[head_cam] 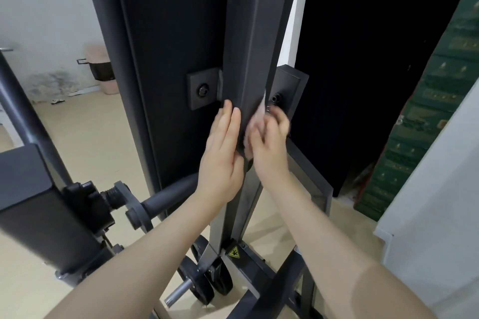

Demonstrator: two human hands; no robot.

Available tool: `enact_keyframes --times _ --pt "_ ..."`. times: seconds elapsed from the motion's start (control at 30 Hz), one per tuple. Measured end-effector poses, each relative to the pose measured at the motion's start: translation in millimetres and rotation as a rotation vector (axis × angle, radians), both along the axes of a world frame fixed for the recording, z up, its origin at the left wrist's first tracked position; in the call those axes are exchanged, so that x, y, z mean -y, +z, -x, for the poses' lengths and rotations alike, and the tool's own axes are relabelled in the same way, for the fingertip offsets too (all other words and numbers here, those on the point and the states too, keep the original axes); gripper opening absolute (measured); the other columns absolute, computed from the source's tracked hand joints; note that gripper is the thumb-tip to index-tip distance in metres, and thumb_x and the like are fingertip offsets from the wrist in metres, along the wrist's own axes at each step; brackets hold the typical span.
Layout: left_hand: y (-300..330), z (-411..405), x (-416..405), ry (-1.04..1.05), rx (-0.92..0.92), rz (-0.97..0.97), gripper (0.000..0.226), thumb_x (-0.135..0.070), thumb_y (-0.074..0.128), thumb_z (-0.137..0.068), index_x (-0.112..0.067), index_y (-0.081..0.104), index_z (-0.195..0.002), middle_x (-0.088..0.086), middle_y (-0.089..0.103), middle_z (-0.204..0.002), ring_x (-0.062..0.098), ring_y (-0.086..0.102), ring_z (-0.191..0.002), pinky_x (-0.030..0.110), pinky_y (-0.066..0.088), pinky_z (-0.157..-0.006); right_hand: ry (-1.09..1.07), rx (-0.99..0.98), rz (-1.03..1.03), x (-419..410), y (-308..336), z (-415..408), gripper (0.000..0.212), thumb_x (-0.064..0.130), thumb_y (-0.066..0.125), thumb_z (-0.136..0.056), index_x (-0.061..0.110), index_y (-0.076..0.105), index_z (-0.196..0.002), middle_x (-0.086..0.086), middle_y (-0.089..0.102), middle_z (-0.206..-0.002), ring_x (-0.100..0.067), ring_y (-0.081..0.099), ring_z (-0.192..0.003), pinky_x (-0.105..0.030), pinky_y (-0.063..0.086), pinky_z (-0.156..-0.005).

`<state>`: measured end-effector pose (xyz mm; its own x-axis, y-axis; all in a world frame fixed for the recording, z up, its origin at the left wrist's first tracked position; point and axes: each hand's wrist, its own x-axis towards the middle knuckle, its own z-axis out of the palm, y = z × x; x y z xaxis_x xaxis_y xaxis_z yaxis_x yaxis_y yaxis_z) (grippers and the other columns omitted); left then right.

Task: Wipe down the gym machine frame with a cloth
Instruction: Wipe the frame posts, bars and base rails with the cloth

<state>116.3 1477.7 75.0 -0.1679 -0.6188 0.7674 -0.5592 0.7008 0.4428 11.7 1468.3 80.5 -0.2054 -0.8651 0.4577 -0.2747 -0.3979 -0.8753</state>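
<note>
Wiping under way. Our left hand (225, 153) lies flat, fingers straight, against the upright post (248, 54). Our right hand (269, 142), blurred, presses a pale cloth (255, 122) to the post's right edge. Post above and base below our hands look undone, we judge.

Yellow warning triangle sticker (234, 252) on frame base (255, 270)
</note>
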Motion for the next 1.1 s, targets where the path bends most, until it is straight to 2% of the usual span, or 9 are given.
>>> enact_keyframes --times 0.1,0.27,0.47,0.63,0.73,0.87,0.97,1.03,1.1 --pt "0.6 0.4 -4.2 0.000 -0.004 -0.047 0.079 0.005 0.034 -0.077 -0.020 0.005 -0.146 -0.009 0.000 -0.153 -0.002 -0.004 -0.141 0.007 0.000 -0.111 -0.119 0.012 -0.181 -9.8 -40.1 -6.3 0.012 0.012 0.040 -0.102 0.020 0.049 -0.102 0.003 0.052 -0.098 -0.009 0.059 -0.084 -0.021 0.052 -0.074" --pt "-2.5 -5.3 1.7 -0.002 0.001 -0.031 0.074 -0.007 0.029 -0.076 -0.016 0.012 -0.148 -0.005 0.006 -0.155 0.012 0.006 -0.145 0.015 0.005 -0.115 -0.068 0.169 -0.028 3.9 16.5 -7.1 0.020 0.015 0.042 -0.101 0.007 0.060 -0.100 -0.001 0.052 -0.118 -0.005 0.051 -0.104 -0.008 0.039 -0.090" --pt "-2.5 -2.8 2.4 0.017 0.004 -0.020 0.072 -0.011 0.029 -0.077 -0.020 0.012 -0.147 -0.007 0.007 -0.153 0.008 0.005 -0.143 0.009 0.004 -0.113 -0.037 -0.239 0.011 -2.6 -41.2 -7.5 0.026 0.025 0.039 -0.101 0.043 0.058 -0.103 -0.011 0.059 -0.118 -0.005 0.060 -0.102 -0.043 0.049 -0.098" --pt "-2.1 -7.0 2.6 -0.024 0.013 -0.020 0.073 -0.011 0.029 -0.075 -0.021 0.013 -0.146 -0.016 0.004 -0.152 0.005 0.004 -0.144 0.009 0.006 -0.113 -0.057 -0.241 0.280 -3.4 26.2 -3.0 0.045 0.009 0.038 -0.103 0.043 0.038 -0.132 0.028 0.046 -0.131 0.019 0.045 -0.116 -0.015 0.040 -0.099" --pt "-1.5 -9.3 2.1 -0.039 -0.012 -0.019 0.075 -0.006 0.031 -0.075 -0.019 0.017 -0.148 -0.011 0.008 -0.155 0.005 0.007 -0.144 0.012 0.007 -0.114 0.001 -0.138 0.327 -4.1 36.0 0.9 0.060 0.001 0.044 -0.099 0.040 0.021 -0.138 0.028 0.031 -0.141 0.015 0.036 -0.128 -0.010 0.037 -0.100" --pt "10.5 -13.9 -6.5 -0.151 -0.210 -0.131 0.075 0.008 0.033 -0.073 -0.025 0.031 -0.140 -0.014 0.026 -0.149 0.000 0.021 -0.141 0.024 0.021 -0.116 0.015 -0.423 0.274 -14.8 -12.7 -3.8 0.077 -0.006 0.042 -0.098 0.038 0.003 -0.147 0.031 0.005 -0.150 0.009 0.013 -0.141 -0.012 0.018 -0.114" --pt "24.0 -23.7 -21.5 -0.221 -0.379 -0.184 0.070 0.006 0.032 -0.074 -0.029 0.037 -0.134 -0.014 0.043 -0.138 0.001 0.037 -0.133 0.026 0.034 -0.110 -0.076 -0.699 0.434 -18.8 -16.1 -13.1 0.059 0.000 0.040 -0.096 0.017 0.017 -0.148 0.005 0.017 -0.155 -0.006 0.006 -0.147 -0.020 0.009 -0.118" --pt "22.7 -33.8 -30.1 -0.172 -0.367 -0.163 0.067 0.005 0.032 -0.073 -0.020 0.041 -0.135 -0.010 0.046 -0.136 0.001 0.040 -0.130 0.023 0.035 -0.108 -0.002 -0.689 0.307 -25.4 -4.3 -10.9 0.037 0.013 0.045 -0.099 0.010 0.036 -0.135 -0.008 0.050 -0.129 -0.024 0.035 -0.140 -0.027 0.031 -0.113" --pt "13.9 -44.9 -35.9 -0.086 -0.306 -0.173 0.067 0.005 0.032 -0.071 -0.012 0.045 -0.135 -0.007 0.044 -0.137 -0.001 0.037 -0.130 0.020 0.031 -0.110 0.108 -0.823 -0.010 -34.2 -2.4 1.1 0.037 0.027 0.053 -0.098 0.016 0.045 -0.133 0.008 0.049 -0.093 -0.021 0.055 -0.118 -0.011 0.040 -0.088"
